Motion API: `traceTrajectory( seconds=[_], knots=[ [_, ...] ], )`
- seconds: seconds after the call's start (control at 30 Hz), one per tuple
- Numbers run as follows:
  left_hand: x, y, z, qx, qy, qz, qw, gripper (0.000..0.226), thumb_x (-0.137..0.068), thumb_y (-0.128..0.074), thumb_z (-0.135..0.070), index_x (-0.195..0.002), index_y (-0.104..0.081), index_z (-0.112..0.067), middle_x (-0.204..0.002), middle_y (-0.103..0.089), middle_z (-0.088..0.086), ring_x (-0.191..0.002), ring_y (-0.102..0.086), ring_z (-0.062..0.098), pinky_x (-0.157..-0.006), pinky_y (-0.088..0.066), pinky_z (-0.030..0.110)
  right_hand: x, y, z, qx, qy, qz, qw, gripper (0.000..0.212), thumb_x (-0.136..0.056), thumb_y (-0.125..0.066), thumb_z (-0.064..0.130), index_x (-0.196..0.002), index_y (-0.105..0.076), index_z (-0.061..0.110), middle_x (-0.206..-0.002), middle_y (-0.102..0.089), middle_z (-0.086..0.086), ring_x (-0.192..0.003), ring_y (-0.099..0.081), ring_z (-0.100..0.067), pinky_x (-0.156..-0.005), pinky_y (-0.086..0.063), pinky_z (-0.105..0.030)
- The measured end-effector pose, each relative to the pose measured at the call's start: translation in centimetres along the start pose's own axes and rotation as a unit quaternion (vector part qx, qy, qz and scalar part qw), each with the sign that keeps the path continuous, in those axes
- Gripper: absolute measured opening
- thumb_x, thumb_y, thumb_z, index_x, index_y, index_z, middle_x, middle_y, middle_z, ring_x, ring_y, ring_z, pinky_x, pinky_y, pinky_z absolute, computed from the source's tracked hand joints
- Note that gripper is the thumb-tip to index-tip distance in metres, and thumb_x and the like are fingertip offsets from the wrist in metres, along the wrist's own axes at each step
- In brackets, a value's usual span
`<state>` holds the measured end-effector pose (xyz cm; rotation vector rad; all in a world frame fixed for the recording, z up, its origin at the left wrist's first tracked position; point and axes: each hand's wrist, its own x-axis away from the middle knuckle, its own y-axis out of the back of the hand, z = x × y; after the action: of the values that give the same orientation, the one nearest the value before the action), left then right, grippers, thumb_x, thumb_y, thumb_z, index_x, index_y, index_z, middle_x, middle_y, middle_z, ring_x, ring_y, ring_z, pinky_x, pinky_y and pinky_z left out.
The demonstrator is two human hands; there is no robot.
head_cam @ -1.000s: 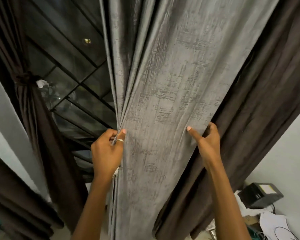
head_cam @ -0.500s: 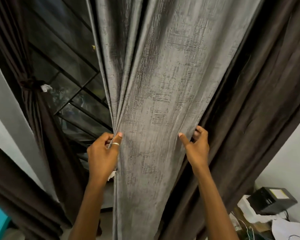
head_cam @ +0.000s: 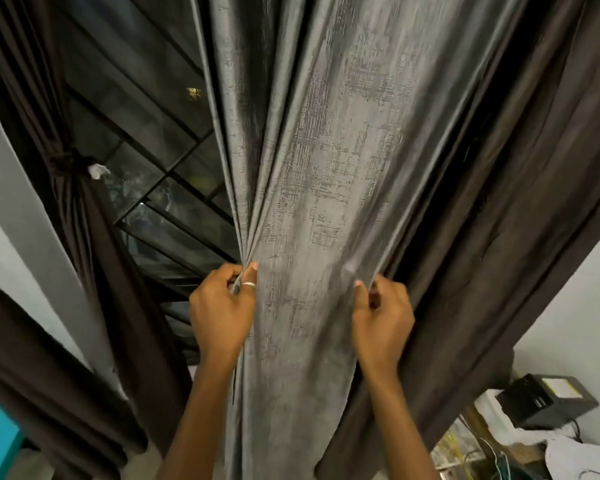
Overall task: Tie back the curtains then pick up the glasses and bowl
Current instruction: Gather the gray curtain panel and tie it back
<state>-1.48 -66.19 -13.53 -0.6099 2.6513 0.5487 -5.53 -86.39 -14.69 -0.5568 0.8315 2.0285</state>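
A person's left grip [head_cam: 222, 313] and right grip [head_cam: 381, 317] clamp the 9 and 3 o'clock edges of the shimmering grey textured fabric curtain [head_cam: 326, 168], which hangs between them.

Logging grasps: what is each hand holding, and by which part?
The grey curtain: left hand pinches its gathered left edge, right hand grips its right edge.

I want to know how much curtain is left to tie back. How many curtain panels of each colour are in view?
grey curtain: 1
dark brown curtains: 3 (one knotted at left, one at lower left, one at right)
Total: 4
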Motion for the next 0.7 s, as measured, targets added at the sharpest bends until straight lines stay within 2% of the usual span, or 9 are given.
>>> traceTrajectory(
  seconds=[0.03, 0.1, 0.2, 0.27, 0.33, 0.47, 0.57, 0.63, 0.7],
  knots=[
    [0.2, -0.1, -0.1, 0.001, -0.001, 0.002, 1.000, 0.030, -0.094, -0.064, -0.050, -0.082, -0.070, -0.023, -0.068, -0.065, -0.006, -0.064, -0.062, 0.016, -0.062, -0.054, 0.041, 1.1, -0.8, 1.0, -0.021, 0.014, 0.012, 1.000, 0.006, -0.091, -0.072, 0.006, -0.096, -0.073, 0.004, -0.091, -0.060, -0.004, -0.076, -0.052, -0.006, -0.073, -0.043, -0.013],
    [0.4, -0.1, -0.6, 0.013, 0.004, 0.016, 1.000, 0.028, -0.093, -0.066, -0.049, -0.082, -0.071, -0.024, -0.069, -0.066, -0.007, -0.066, -0.063, 0.013, -0.065, -0.054, 0.040, 2.7, -2.3, 2.9, -0.065, 0.032, 0.058, 0.996, 0.025, -0.093, -0.069, 0.005, -0.118, -0.073, 0.004, -0.104, -0.061, -0.001, -0.087, -0.055, -0.001, -0.083, -0.040, -0.002],
    [0.7, 0.3, -1.1, 0.049, 0.012, 0.049, 0.998, 0.021, -0.093, -0.068, -0.042, -0.083, -0.072, -0.024, -0.073, -0.070, -0.009, -0.070, -0.066, 0.007, -0.069, -0.056, 0.038, 3.9, -3.9, 6.0, -0.127, 0.035, 0.145, 0.981, 0.033, -0.100, -0.061, 0.013, -0.133, -0.067, 0.010, -0.116, -0.064, 0.004, -0.100, -0.061, -0.001, -0.091, -0.051, -0.014],
    [0.8, 0.6, -1.3, 0.057, -0.001, 0.060, 0.997, 0.015, -0.094, -0.067, -0.036, -0.087, -0.074, -0.025, -0.075, -0.071, -0.010, -0.072, -0.067, 0.004, -0.069, -0.057, 0.037, 4.7, -4.8, 7.2, -0.159, 0.042, 0.176, 0.971, 0.032, -0.102, -0.057, 0.014, -0.133, -0.067, 0.011, -0.118, -0.065, 0.004, -0.106, -0.064, -0.006, -0.092, -0.055, -0.025],
    [0.7, 0.9, -1.1, 0.062, -0.014, 0.065, 0.996, 0.012, -0.096, -0.066, -0.029, -0.090, -0.075, -0.023, -0.078, -0.072, -0.010, -0.073, -0.068, 0.004, -0.069, -0.057, 0.037, 5.4, -5.4, 7.9, -0.181, 0.045, 0.190, 0.964, 0.032, -0.102, -0.056, 0.010, -0.133, -0.066, 0.012, -0.119, -0.064, 0.006, -0.109, -0.064, -0.009, -0.093, -0.056, -0.028],
    [0.4, 1.4, -0.7, 0.061, -0.051, 0.073, 0.994, 0.011, -0.095, -0.067, -0.024, -0.091, -0.076, -0.018, -0.093, -0.071, -0.009, -0.088, -0.067, 0.003, -0.078, -0.055, 0.030, 5.8, -5.4, 8.2, -0.201, 0.033, 0.184, 0.961, 0.032, -0.100, -0.059, 0.005, -0.131, -0.068, 0.010, -0.119, -0.063, 0.004, -0.109, -0.063, -0.002, -0.092, -0.053, -0.015],
    [0.4, 1.6, -0.7, 0.071, -0.052, 0.091, 0.992, 0.010, -0.095, -0.067, -0.022, -0.091, -0.075, -0.018, -0.094, -0.072, -0.009, -0.088, -0.068, 0.003, -0.077, -0.056, 0.029, 5.6, -5.2, 8.4, -0.208, 0.023, 0.185, 0.960, 0.033, -0.099, -0.060, 0.004, -0.131, -0.068, 0.010, -0.120, -0.063, 0.003, -0.109, -0.062, 0.003, -0.090, -0.048, -0.007],
    [0.5, 1.5, -0.8, 0.064, -0.060, 0.088, 0.992, 0.011, -0.096, -0.067, -0.024, -0.089, -0.074, -0.017, -0.087, -0.071, -0.008, -0.082, -0.068, 0.005, -0.072, -0.055, 0.030, 5.4, -5.2, 8.3, -0.208, 0.009, 0.181, 0.961, 0.031, -0.099, -0.059, 0.004, -0.127, -0.070, 0.013, -0.119, -0.064, 0.005, -0.108, -0.063, 0.002, -0.090, -0.050, -0.009],
    [0.6, 1.6, -0.7, 0.045, -0.067, 0.066, 0.995, 0.015, -0.095, -0.068, -0.026, -0.084, -0.071, -0.016, -0.082, -0.069, -0.007, -0.075, -0.066, 0.007, -0.067, -0.054, 0.032, 5.3, -5.1, 7.8, -0.195, -0.012, 0.158, 0.968, 0.028, -0.099, -0.058, 0.004, -0.121, -0.071, 0.013, -0.116, -0.064, 0.007, -0.106, -0.064, -0.003, -0.089, -0.055, -0.019]
  ],
)
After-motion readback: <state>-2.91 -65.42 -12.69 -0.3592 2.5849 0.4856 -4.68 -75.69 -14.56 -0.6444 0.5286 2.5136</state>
